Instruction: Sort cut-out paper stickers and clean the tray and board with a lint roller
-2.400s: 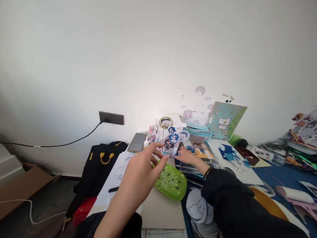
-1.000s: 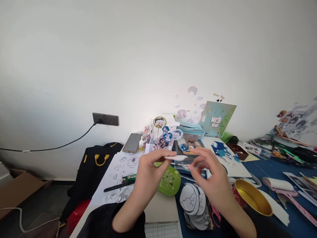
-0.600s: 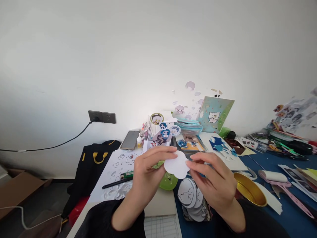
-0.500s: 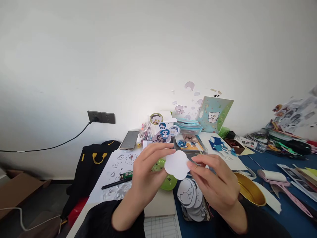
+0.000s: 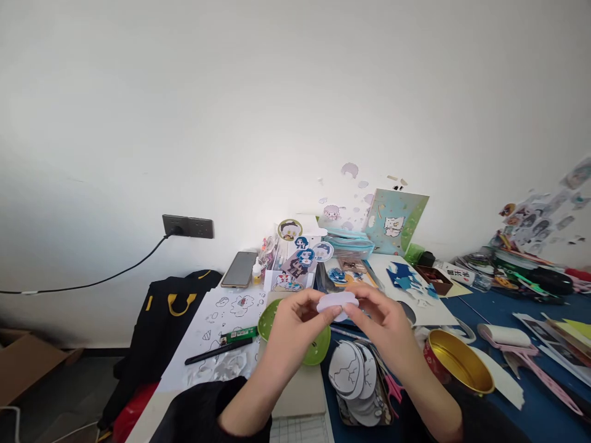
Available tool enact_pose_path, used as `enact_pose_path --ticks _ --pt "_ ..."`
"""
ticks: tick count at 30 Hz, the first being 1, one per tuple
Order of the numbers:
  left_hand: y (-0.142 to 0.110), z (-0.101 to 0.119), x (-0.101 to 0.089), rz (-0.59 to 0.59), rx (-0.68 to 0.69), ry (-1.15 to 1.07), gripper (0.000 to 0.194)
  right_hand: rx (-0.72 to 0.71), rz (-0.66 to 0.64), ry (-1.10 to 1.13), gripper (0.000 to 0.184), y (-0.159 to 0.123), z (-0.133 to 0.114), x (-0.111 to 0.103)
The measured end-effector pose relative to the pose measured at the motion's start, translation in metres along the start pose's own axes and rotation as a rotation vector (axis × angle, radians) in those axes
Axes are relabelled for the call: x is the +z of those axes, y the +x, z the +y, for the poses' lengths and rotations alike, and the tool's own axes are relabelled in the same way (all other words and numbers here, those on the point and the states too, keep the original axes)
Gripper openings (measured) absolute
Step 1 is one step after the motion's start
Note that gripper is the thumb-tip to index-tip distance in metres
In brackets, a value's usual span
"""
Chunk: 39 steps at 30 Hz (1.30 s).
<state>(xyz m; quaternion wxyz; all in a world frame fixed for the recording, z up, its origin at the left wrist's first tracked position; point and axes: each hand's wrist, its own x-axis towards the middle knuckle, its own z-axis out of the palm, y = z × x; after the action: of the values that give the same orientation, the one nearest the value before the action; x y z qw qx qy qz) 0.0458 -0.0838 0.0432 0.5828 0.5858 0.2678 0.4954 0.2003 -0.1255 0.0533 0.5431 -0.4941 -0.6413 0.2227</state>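
Between my two hands is a white paper cutout with a scalloped, cloud-like edge (image 5: pixel 336 299). My left hand (image 5: pixel 295 326) pinches its left side, thumb on the near face. The right side is pinched by my right hand (image 5: pixel 385 323), its thumb close to the other one. The cutout is tilted, so it looks flattened. Below my left hand, partly hidden, lies a green plate (image 5: pixel 317 352). A pile of white paper cutouts with crack-like line drawings (image 5: pixel 347 368) sits under my right forearm's left side, next to scissors with pink handles (image 5: pixel 394 390).
Left of my hands are a black pen (image 5: pixel 220 349), a sheet with line drawings (image 5: pixel 217 314) and a phone (image 5: pixel 240 269). To the right stand a round gold tin (image 5: pixel 462 363) and a pink-handled lint roller (image 5: pixel 508 337). A folder (image 5: pixel 397 215) leans on the wall.
The cutout has tipped from facing me to nearly edge-on. My hands have drawn closer together, both thumbs now on its near side. The view has shifted slightly upward.
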Motion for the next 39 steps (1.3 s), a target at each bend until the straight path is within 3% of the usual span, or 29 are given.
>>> enact_pose_path --ticks 3,7,9,17,21,26,30,34,39 --pt "0.000 0.002 0.001 -0.014 0.006 0.074 0.015 0.110 -0.051 -0.007 0.017 0.003 0.001 -0.002" --pt "-0.003 0.010 -0.002 0.015 0.099 0.207 0.012 0.040 -0.123 -0.245 0.010 0.006 -0.004 -0.008" --pt "-0.002 0.009 -0.003 0.024 0.122 0.206 0.014 0.034 -0.136 -0.251 0.010 0.008 -0.004 -0.010" --pt "0.009 -0.010 -0.011 0.130 0.102 0.180 0.017 0.236 -0.066 0.243 0.024 0.026 0.019 0.016" --pt "0.013 -0.012 -0.018 0.133 0.100 0.246 0.018 0.282 -0.066 0.294 0.033 0.037 0.028 0.029" --pt "0.016 -0.008 -0.028 0.177 0.059 0.426 0.030 0.202 0.132 0.156 0.035 0.077 0.054 0.033" --pt "0.015 -0.002 -0.036 0.200 0.097 0.443 0.025 0.188 0.275 0.129 0.037 0.123 0.084 0.042" --pt "0.013 0.007 -0.041 0.216 0.110 0.436 0.020 0.174 0.319 0.117 0.042 0.148 0.103 0.055" --pt "0.012 0.014 -0.046 0.236 0.092 0.417 0.019 0.148 0.323 0.054 0.041 0.152 0.107 0.064"
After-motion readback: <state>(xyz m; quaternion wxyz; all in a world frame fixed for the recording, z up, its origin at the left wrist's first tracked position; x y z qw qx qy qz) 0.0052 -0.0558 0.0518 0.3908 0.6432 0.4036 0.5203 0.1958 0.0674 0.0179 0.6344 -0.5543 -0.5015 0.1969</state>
